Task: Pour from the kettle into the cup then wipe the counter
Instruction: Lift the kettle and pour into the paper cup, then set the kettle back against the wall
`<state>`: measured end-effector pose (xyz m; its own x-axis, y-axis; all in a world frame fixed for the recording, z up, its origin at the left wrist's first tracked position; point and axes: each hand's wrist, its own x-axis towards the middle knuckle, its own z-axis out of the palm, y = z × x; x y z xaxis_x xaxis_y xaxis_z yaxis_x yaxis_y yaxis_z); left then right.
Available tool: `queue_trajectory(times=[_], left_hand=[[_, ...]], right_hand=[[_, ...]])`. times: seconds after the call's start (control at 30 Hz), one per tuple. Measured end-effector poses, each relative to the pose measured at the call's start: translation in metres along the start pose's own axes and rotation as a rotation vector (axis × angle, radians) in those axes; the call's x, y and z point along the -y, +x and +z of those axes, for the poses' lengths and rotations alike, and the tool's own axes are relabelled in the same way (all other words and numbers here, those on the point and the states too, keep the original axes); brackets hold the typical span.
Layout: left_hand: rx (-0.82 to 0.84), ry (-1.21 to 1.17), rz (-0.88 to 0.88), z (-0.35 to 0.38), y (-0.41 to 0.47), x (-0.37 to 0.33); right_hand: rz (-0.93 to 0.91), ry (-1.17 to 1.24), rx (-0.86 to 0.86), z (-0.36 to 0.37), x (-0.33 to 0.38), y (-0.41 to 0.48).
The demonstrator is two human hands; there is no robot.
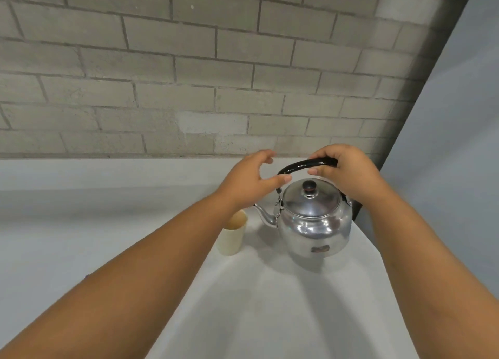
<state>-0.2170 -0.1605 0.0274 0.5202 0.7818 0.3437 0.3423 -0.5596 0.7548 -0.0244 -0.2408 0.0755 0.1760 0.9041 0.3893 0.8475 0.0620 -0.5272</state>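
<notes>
Two hands are raised over the kettle (314, 220) — the pour is judged not yet begun.

Its black handle (305, 166) is clasped by the right hand (348, 173); the left hand (249, 179) is held spread just beside the handle's other end. A lift and a tilt of the spout (263, 215) toward the cup (232, 234) — standing on the counter (270, 291) just beside it — is called for next.

Grey brick wall (189, 69) behind; pale panel (459, 115) slanting at right.
</notes>
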Motion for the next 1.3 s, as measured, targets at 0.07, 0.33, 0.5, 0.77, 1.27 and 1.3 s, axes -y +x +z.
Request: queue_trajectory(times=[0.07, 0.33, 0.5, 0.77, 1.27, 1.3], left_hand=[[0.154, 0.037, 0.028, 0.011, 0.015, -0.023], [0.270, 0.219, 0.056, 0.054, 0.071, -0.045], [0.327, 0.371, 0.074, 0.075, 0.115, -0.047], [0.313, 0.431, -0.030, 0.098, 0.184, -0.021], [0.294, 0.631, -0.256, 0.129, 0.248, 0.010], [0.289, 0.634, -0.262, 0.130, 0.249, 0.011]], right_hand=[[0.003, 0.000, -0.020, -0.002, -0.009, 0.000], [0.049, -0.024, 0.034, -0.021, -0.068, 0.017], [0.023, -0.223, 0.119, -0.027, -0.107, 0.049], [-0.004, -0.409, 0.370, -0.012, -0.143, 0.128], [-0.093, -0.415, 0.284, 0.050, -0.210, 0.206], [-0.077, -0.403, 0.296, 0.053, -0.212, 0.209]])
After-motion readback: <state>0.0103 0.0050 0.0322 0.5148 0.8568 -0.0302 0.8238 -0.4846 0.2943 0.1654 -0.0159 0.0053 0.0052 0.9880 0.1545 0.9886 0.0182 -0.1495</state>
